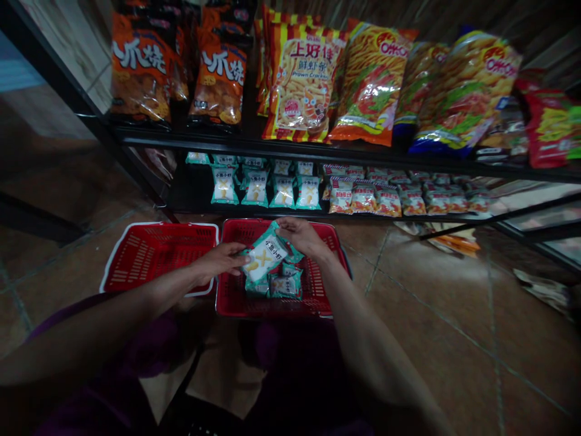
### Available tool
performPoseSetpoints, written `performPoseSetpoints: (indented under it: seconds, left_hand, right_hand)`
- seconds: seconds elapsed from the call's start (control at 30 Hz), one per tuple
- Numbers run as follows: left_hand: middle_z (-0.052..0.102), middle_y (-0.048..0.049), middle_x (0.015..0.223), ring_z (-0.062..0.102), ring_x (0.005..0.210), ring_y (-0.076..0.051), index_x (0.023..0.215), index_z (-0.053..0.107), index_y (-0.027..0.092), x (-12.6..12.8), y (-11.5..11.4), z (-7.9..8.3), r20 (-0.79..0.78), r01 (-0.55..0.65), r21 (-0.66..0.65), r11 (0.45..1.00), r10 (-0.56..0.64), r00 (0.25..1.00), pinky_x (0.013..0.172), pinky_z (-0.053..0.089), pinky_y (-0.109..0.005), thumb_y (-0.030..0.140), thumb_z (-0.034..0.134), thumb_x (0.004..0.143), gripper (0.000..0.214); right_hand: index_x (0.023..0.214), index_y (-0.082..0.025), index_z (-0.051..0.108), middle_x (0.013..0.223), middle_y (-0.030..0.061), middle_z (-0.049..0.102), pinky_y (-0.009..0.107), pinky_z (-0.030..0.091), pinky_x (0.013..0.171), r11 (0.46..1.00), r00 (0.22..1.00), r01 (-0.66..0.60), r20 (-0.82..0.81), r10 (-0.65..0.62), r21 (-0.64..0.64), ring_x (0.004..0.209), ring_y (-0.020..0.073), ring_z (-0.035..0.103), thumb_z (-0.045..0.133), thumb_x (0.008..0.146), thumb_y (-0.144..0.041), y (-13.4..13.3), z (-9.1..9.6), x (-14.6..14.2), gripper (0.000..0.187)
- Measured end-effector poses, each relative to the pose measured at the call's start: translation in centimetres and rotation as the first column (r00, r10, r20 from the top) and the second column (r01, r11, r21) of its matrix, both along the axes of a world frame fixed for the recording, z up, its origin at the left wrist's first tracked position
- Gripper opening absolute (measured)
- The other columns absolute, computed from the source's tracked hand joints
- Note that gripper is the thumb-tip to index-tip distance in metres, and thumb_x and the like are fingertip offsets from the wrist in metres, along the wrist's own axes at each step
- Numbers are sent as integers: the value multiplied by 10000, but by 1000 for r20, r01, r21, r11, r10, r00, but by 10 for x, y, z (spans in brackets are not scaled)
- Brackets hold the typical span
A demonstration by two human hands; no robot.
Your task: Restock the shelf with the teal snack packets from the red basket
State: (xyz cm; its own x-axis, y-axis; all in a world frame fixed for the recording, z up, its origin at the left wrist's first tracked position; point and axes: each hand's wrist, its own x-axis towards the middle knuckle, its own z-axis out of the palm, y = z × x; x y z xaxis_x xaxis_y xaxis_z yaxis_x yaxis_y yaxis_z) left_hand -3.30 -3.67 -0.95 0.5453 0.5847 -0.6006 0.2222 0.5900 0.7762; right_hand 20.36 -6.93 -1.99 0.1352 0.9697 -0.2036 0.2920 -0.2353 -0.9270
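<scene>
A small green-and-white snack bag [263, 259] is held tilted above a red shopping basket [336, 266]. My left hand [226, 260] pinches the bag's left edge between thumb and fingers. At its upper right corner, my right hand [303, 235] is closed on the bag, with fingertips partly hidden. Another green bag edge shows just under my right hand; whether that hand touches it I cannot tell. Several matching snack bags [284, 286] lie in the basket below.
A second red basket with a white rim [105, 266] stands at the left on the tiled floor [408, 339]. On the low shelf [254, 211] are rows of green bags [256, 186] and red-and-white bags [388, 200]. Larger snack bags [304, 85] stand on the shelf above, overhanging the baskets' far side.
</scene>
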Motion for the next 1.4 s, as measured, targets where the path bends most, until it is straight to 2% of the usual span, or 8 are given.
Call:
performPoseSetpoints:
  seconds: [0.07, 0.23, 0.57, 0.73, 0.9, 1.1, 1.23, 1.4]
  left_hand:
    - [706, -110, 964, 659, 764, -188, 968, 680, 149, -1, -4, -4, 22, 26, -8, 1000, -26, 999, 581, 502, -248, 171, 785, 631, 354]
    - [709, -102, 770, 650, 619, -164, 812, 689, 124, -1, -5, -5, 23, 163, -23, 986, -163, 986, 564, 497, -248, 185, 736, 690, 145]
    - [709, -103, 887, 674, 670, -164, 879, 652, 116, 0, -4, -2, 19, -149, -80, 986, 151, 988, 609, 550, -269, 104, 738, 683, 214]
    - [700, -119, 971, 682, 740, -168, 917, 643, 110, 1, -3, -4, 50, -244, -128, 961, 252, 966, 707, 575, -296, 63, 705, 705, 225]
    - [688, -113, 1006, 678, 789, -170, 890, 635, 117, 1, -1, -6, 107, -277, -144, 950, 293, 950, 772, 573, -329, 71, 703, 713, 195]
    - [691, -107, 1021, 673, 861, -189, 892, 640, 133, 2, -2, -10, 77, -293, -109, 950, 302, 950, 833, 554, -367, 53, 706, 692, 226]
    - [692, -115, 991, 671, 873, -205, 951, 641, 127, 2, -3, -13, 76, -259, -90, 962, 266, 961, 861, 535, -390, 72, 717, 682, 285]
    - [687, -102, 992, 652, 932, -241, 986, 642, 154, 1, -2, -19, 26, -287, -51, 957, 288, 957, 848, 531, -419, 63, 767, 603, 413]
  right_hand:
    - [843, -184, 667, 762, -6, 670, 258, 455, 676, 998, 999, 43, -26, -42, 45, 690, 121, 588, 641, 704, -303, 4, 1, -6, 184]
    - [821, -190, 674, 743, -3, 670, 269, 451, 664, 989, 995, 89, -44, -84, 114, 676, 127, 588, 677, 675, -379, 15, 2, -19, 238]
    - [914, -188, 683, 857, 23, 705, 319, 487, 788, 964, 979, 201, -56, -194, 175, 782, 147, 627, 674, 702, -411, 21, -6, -18, 307]
    - [943, -186, 669, 916, 26, 704, 319, 503, 795, 972, 975, 211, -96, -202, 103, 832, 151, 625, 648, 722, -456, 19, -9, -18, 349]
    - [1068, -214, 598, 974, 32, 682, 321, 535, 731, 962, 931, 273, -250, -266, -6, 804, 154, 633, 711, 656, -493, 16, -3, -25, 511]
    - [834, -190, 638, 769, -10, 642, 253, 493, 680, 967, 905, 256, -349, -243, -8, 694, 113, 585, 748, 613, -518, 13, 8, -33, 410]
    - [714, -175, 651, 648, -38, 594, 235, 464, 632, 944, 868, 331, -389, -309, -12, 614, 92, 538, 783, 576, -485, 16, 10, -35, 364]
    - [681, -177, 684, 635, -24, 630, 255, 449, 613, 913, 839, 409, -387, -384, -19, 597, 110, 542, 792, 556, -422, 18, 10, -37, 295]
